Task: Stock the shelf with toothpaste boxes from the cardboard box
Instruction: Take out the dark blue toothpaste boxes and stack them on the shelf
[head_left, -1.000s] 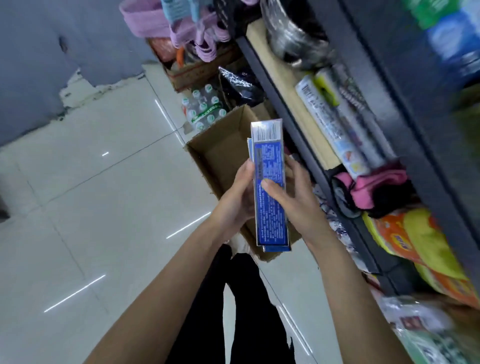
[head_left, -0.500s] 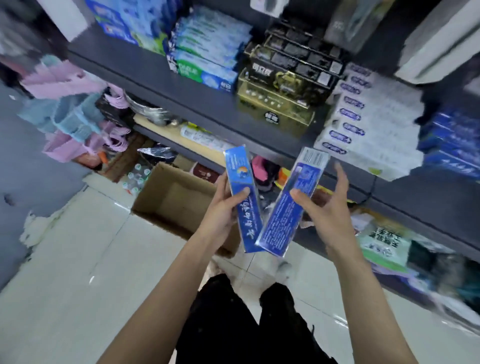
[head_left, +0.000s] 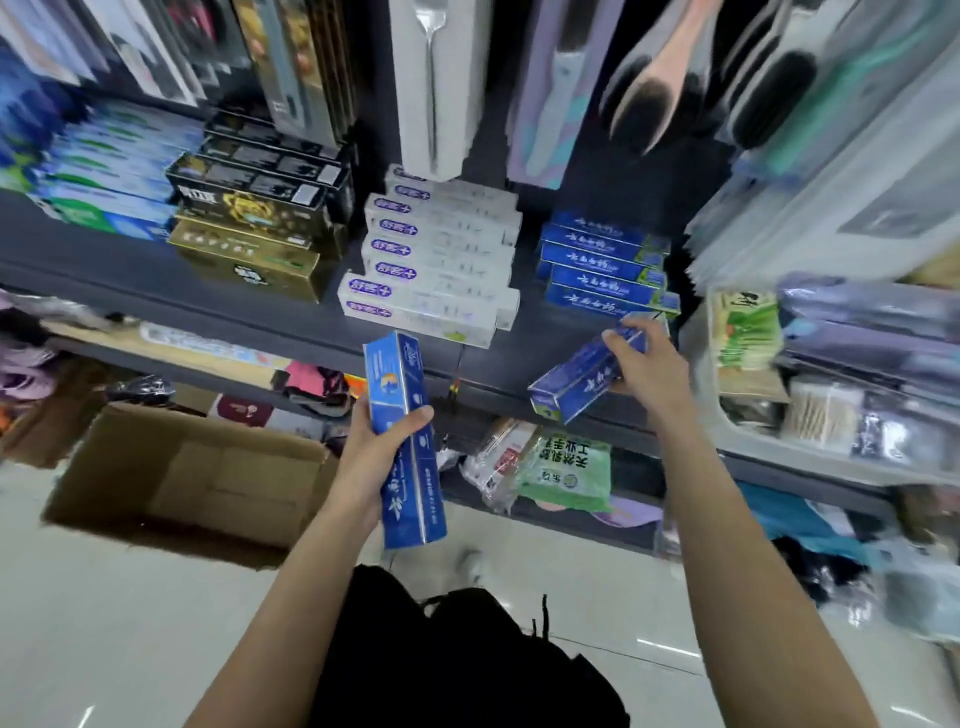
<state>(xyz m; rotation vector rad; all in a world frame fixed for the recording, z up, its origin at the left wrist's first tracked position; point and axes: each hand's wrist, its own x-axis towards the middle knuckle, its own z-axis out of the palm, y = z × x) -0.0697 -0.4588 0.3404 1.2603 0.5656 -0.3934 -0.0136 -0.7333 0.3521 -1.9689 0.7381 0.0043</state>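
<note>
Right hand (head_left: 647, 371) carried blue box (head_left: 582, 382) to shelf (head_left: 291, 317) | left hand (head_left: 371, 457) holds another

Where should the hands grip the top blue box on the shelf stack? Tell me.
Grip the top blue box across its long narrow sides near the front end, coming from the aisle. It lies flat on the blue stack, so only its top and edges are free.

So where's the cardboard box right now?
The cardboard box sits open on the floor at the lower left of the head view, below the shelf edge and just left of the left hand.
</note>
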